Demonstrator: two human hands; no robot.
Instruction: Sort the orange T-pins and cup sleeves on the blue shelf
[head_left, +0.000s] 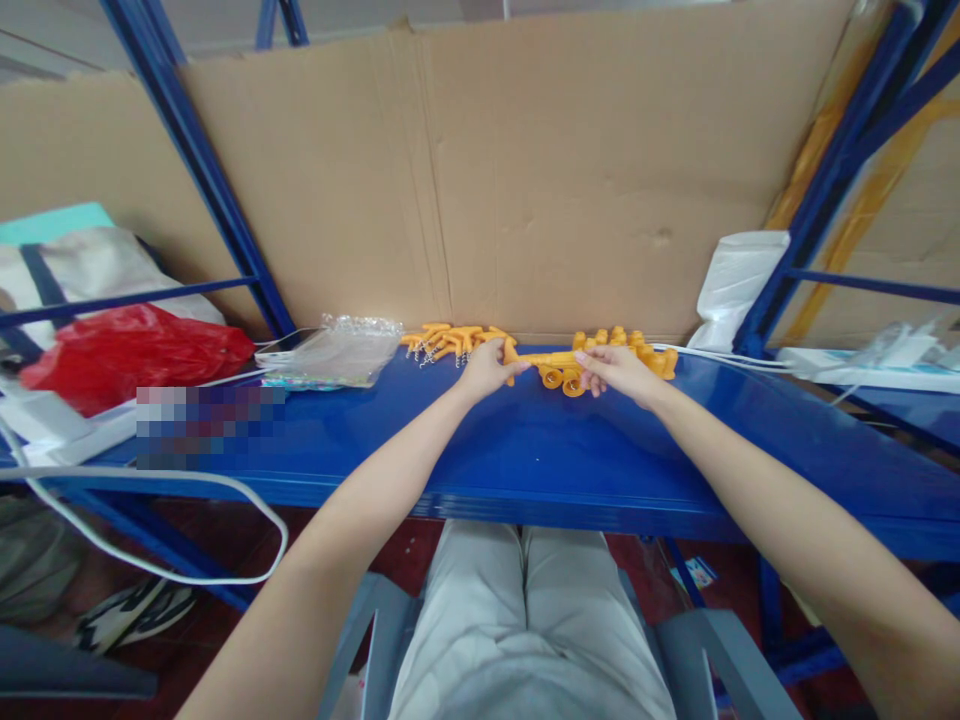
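My left hand (486, 370) is closed on an orange T-shaped handle (511, 358) above the blue table. My right hand (616, 372) grips the far end of a yellow plastic tube (551, 359), which spans the gap between both hands and meets the handle at its left end. Just beneath it lie round, hollow-ended yellow pieces (574, 383). Behind my right hand stand several more yellow plastic pieces (616, 338), partly hidden by it. To the left of my left hand lies a pile of orange T-shaped handles (450, 340) with twisted metal ends.
A stack of clear plastic bags (337, 355) lies left on the blue table (540, 455). Farther left are a red plastic bag (142, 355) and a white cable (277, 530). Cardboard (570, 170) walls the back. A white pouch (739, 285) and a power strip (877, 370) are at right.
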